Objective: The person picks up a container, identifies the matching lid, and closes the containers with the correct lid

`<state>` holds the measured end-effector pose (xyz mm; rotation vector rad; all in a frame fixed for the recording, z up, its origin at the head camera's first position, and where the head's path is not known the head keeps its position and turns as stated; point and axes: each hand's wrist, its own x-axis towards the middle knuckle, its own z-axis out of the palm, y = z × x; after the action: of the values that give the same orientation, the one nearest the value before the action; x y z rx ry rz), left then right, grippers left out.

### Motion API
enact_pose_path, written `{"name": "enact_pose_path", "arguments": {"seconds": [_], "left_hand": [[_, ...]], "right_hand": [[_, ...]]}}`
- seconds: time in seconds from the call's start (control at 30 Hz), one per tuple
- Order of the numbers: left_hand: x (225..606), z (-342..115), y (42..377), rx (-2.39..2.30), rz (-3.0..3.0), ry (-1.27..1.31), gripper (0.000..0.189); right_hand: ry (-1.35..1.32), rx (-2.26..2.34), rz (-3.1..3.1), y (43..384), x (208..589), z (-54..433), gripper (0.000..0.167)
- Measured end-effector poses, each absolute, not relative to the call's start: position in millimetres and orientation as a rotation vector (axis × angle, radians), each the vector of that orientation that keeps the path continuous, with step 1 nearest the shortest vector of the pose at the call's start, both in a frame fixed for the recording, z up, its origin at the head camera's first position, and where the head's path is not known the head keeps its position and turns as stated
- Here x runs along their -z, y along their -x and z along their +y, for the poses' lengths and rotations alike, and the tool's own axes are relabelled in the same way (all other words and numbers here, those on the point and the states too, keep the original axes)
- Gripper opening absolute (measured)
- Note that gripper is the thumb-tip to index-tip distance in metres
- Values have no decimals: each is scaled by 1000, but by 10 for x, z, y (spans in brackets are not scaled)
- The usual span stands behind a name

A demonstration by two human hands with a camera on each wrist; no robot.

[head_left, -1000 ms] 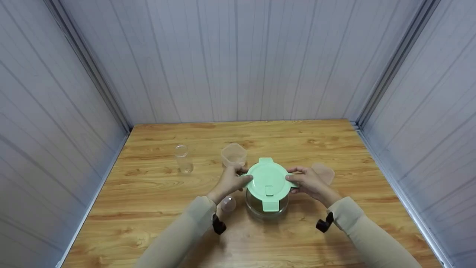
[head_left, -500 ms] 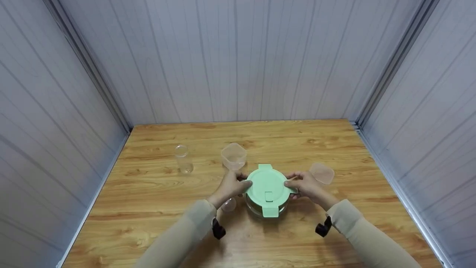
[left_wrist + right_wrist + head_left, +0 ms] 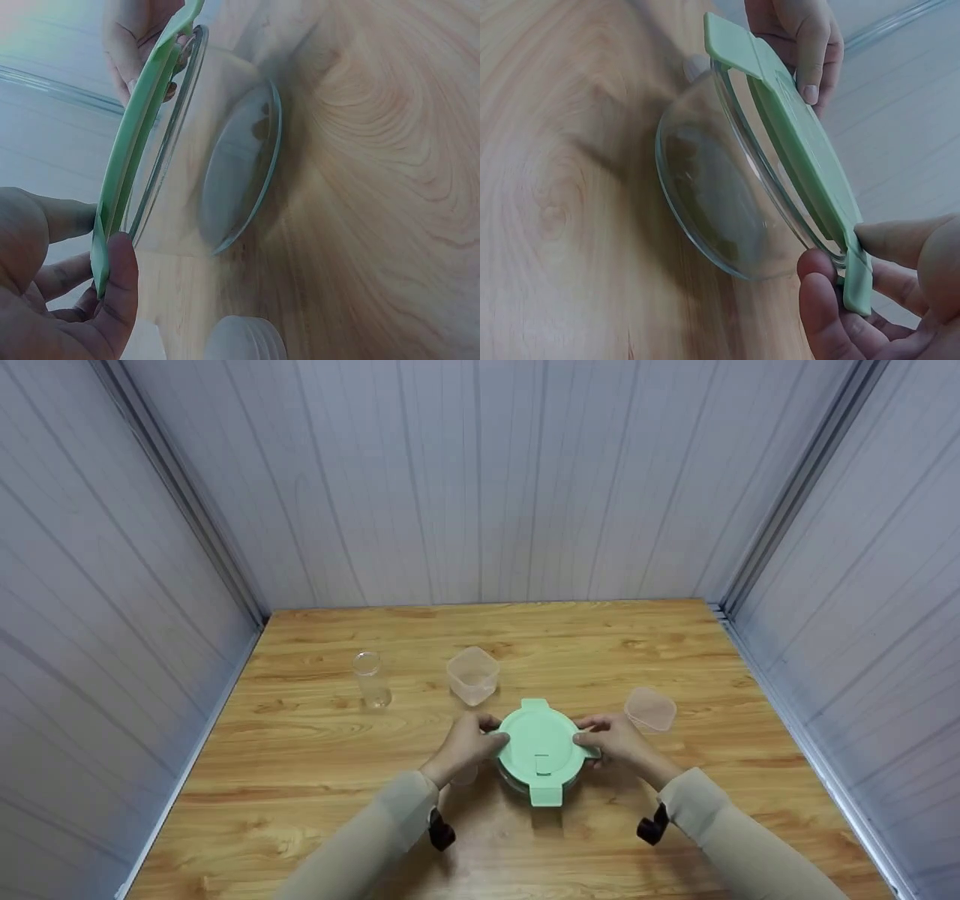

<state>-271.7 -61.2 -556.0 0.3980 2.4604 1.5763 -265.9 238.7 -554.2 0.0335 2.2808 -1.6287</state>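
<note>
A mint-green lid (image 3: 540, 742) with flap tabs is held level over a round clear glass bowl (image 3: 712, 202) on the wooden table. My left hand (image 3: 463, 746) pinches the lid's left tab, thumb on top and fingers beneath. On the opposite side, my right hand (image 3: 619, 744) pinches the right tab in the same way. Both wrist views show the lid's underside close to the bowl's rim (image 3: 161, 172), with a narrow gap along part of it. From the head view, the lid hides most of the bowl.
A clear cylindrical glass (image 3: 372, 681) stands at the left. Behind the lid is a translucent squarish container (image 3: 473, 676); a flat translucent piece (image 3: 650, 709) lies to the right. A small clear rounded object (image 3: 465, 775) is partly hidden by my left hand.
Both hands have brought the green lid down and toward me, onto or nearly onto the bowl. Less of the glass bowl now shows below it. Their grip on the tabs stays the same.
</note>
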Motion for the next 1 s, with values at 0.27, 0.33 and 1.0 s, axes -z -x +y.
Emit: {"name": "enact_pose_path", "arguments": {"seconds": [0.27, 0.33, 1.0], "left_hand": [[5587, -619, 2726, -1588, 2422, -378, 22], [5596, -616, 2726, -1591, 2411, -364, 22], [5597, -631, 2710, -1528, 2450, -347, 16]], "right_hand": [[-54, 1592, 2330, 2672, 5566, 2397, 37], [-41, 1584, 2339, 2670, 5571, 2401, 37], [95, 1433, 2510, 2652, 5568, 2399, 34]]}}
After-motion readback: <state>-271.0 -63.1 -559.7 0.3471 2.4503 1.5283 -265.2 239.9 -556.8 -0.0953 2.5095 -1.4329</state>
